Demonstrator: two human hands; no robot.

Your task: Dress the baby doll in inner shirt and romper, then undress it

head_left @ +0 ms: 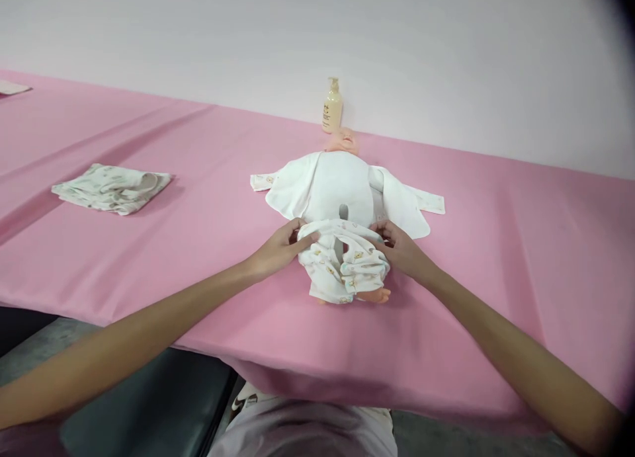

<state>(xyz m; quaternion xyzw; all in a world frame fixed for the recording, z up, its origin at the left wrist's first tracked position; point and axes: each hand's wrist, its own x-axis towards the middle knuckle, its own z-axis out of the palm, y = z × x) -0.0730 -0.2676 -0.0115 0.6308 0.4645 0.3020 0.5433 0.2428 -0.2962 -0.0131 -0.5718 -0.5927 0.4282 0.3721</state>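
A baby doll [344,139] lies on its back on the pink-covered table, its head toward the wall. White cloth covers its torso, and an opened white baby top [294,182] spreads out on both sides with its sleeves stretched sideways. Patterned white baby pants [327,272] are bunched over the doll's legs, with a foot showing below the right leg opening. My left hand [282,245] pinches the left side of the waistband. On the opposite side, my right hand [399,249] grips the waistband too, its fingertips partly behind the fabric.
A cream pump bottle [332,106] stands behind the doll's head, close to the wall. Folded patterned cloth [112,189] lies to the left, and another pale cloth [14,87] sits at the far left. The pink table cover [223,325] hangs over the front edge; a dark padded seat [149,404] is below.
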